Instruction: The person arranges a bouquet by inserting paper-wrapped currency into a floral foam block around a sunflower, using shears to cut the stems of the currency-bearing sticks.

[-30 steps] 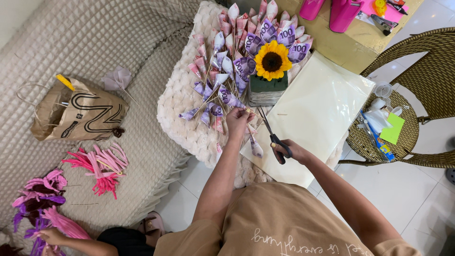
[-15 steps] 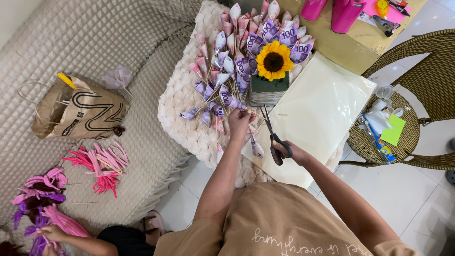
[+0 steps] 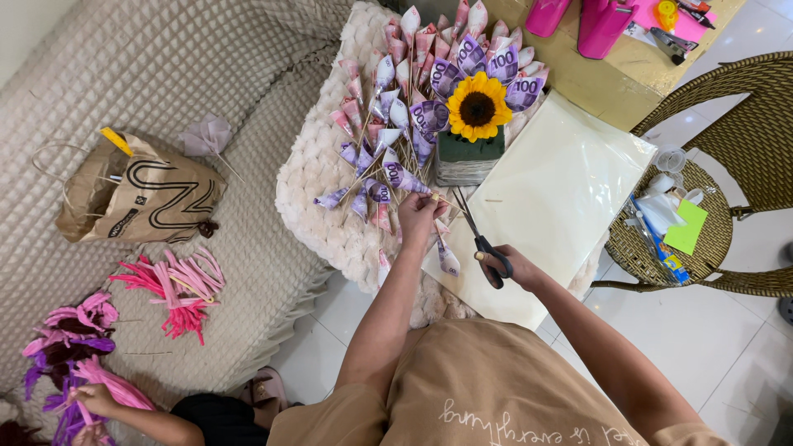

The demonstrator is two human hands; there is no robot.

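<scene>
While scissors (image 3: 479, 239) show, left hand (image 3: 417, 213) hides its stick — (fingers curled).

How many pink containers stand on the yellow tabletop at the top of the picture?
2: a smaller pink container on the left and a larger pink container just right of it, both cut off by the picture's top edge; others may lie out of view.

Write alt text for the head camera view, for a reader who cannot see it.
A person's right hand holds black scissors open beside the left hand, which grips thin sticks of cone-folded banknotes fanned around a sunflower on a cream cushion. At lower left, another person's hand touches pink and purple strips.
</scene>
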